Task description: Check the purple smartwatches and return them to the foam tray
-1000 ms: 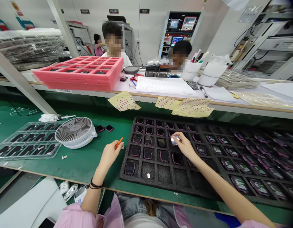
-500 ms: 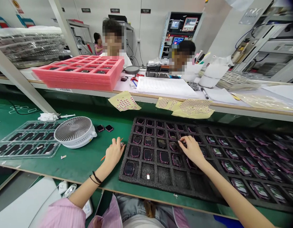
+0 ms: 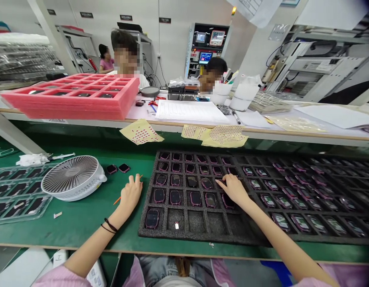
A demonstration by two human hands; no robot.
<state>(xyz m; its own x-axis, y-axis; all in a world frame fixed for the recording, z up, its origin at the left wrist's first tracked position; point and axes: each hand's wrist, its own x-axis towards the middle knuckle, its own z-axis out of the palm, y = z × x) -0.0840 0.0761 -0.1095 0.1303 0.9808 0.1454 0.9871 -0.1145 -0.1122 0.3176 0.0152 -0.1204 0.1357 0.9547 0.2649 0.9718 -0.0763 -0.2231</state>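
Observation:
My left hand (image 3: 131, 194) is closed around a thin orange stick (image 3: 117, 200) just left of the black foam tray (image 3: 184, 235); the stick pokes out on both sides of the fingers. Over the middle of that tray my right hand (image 3: 235, 190) bends its fingers down into a pocket, and whatever they grip there is hidden. Right beside its thumb lies a smartwatch (image 3: 206, 183) with a dark screen and purple rim. Many similar watches fill the back pockets. In the front row sit one smartwatch (image 3: 152, 219) and a small white tag (image 3: 176, 225).
Left of my hands are a white fan (image 3: 73, 177), two loose watches (image 3: 123, 168) and a clear tray (image 3: 37, 213) of dark parts. A second foam section (image 3: 262, 217) of watches extends right. The shelf ahead carries pink foam trays (image 3: 124, 101) and paper sheets (image 3: 190, 111). People sit beyond.
The view has turned right, so most things sit farther left. My right hand has shifted slightly right across the tray; my left hand still grips the orange stick.

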